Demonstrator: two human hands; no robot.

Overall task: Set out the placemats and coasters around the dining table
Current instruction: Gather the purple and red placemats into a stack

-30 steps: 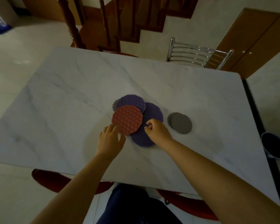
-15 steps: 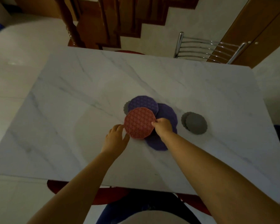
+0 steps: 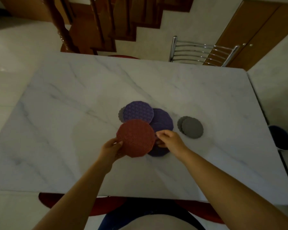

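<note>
I grip the red placemat (image 3: 136,138) by its rim with both hands — left hand (image 3: 111,151) and right hand (image 3: 169,141) — mid-table (image 3: 73,97), toward the near edge, over the purple placemats (image 3: 161,121). Best lift it level — the grey coasters (image 3: 190,127) alongside shouldn't shift.

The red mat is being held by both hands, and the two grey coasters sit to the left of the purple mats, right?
Not quite. The head view shows the two grey coasters to the right of the purple mats, not the left. The rest holds: the left hand and the right hand both hold the red mat by its edges.
</note>
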